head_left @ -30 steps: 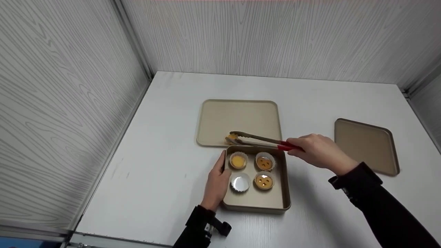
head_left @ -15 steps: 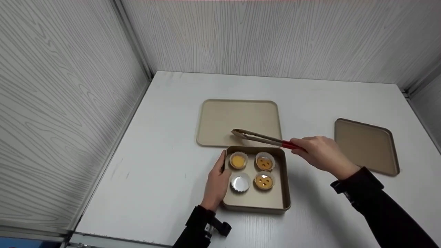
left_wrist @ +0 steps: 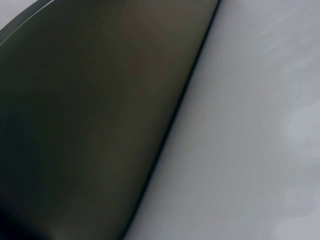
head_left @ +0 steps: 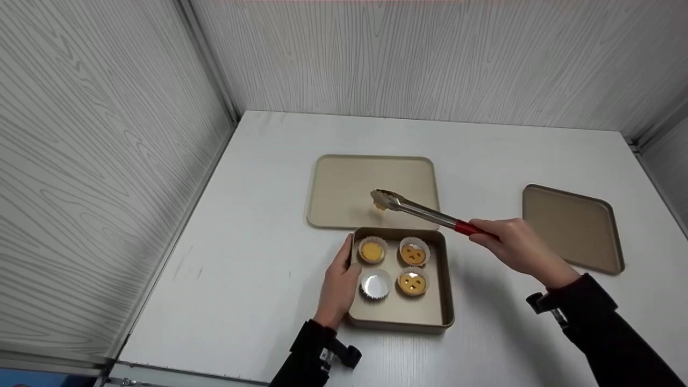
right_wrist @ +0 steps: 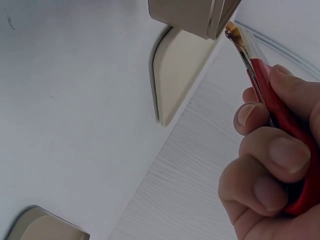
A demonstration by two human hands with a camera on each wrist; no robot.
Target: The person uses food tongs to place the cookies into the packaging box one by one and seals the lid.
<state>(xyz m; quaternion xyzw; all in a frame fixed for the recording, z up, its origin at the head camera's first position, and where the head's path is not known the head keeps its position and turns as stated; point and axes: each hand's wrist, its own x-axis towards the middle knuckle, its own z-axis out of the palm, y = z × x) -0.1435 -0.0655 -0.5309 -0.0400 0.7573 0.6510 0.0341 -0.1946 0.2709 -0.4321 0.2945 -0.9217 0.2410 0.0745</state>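
My right hand [head_left: 518, 244] grips the red handles of metal tongs [head_left: 430, 214]. A small yellow tart [head_left: 380, 205] is pinched in their scalloped tips, over the front of the beige baking sheet [head_left: 344, 183]. At the left wall of a square baking pan [head_left: 398, 324], my left hand [head_left: 338, 290] holds the side, thumb at the rim. Inside the pan sit a plain yellow tart [head_left: 372, 251], two tarts with dark face-like marks [head_left: 413, 255], and a bare silver cup [head_left: 375, 285]. The pan's dark outer wall [left_wrist: 100, 125] fills much of the left wrist view.
A smaller brown tray [head_left: 572, 228] lies on the white table [head_left: 242, 242] to the right, beyond my right hand. Wood-grain panels [head_left: 376, 59] stand along the back and left.
The tongs have closed on the tart and lifted it from the sheet's front edge, moving right and toward the sheet's middle. The left hand and pan have stayed put.
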